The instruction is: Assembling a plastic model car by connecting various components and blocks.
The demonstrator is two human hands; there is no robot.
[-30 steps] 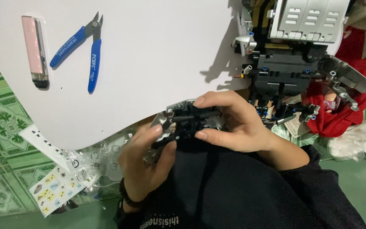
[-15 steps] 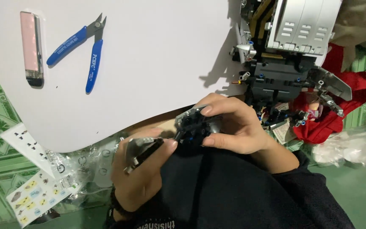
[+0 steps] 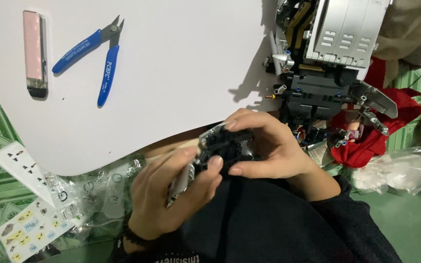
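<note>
Holding a small black-and-grey brick assembly [image 3: 210, 156] low in the centre of the frame, both hands are closed around it: the left hand [image 3: 171, 195] grips its lower grey end from below, and the right hand [image 3: 264, 146] curls over its black top. The piece sits above a dark-clothed lap, just off the edge of the white surface [image 3: 181, 68]. On that surface, at upper left, lie blue-handled cutters [image 3: 93, 58] and, beside them, a pink slab-shaped device [image 3: 35, 53]. A large grey-and-black brick model [image 3: 327, 58] stands at upper right. Sticker sheets [image 3: 30, 229] and clear plastic bags [image 3: 98, 190] lie at lower left on the floor.
</note>
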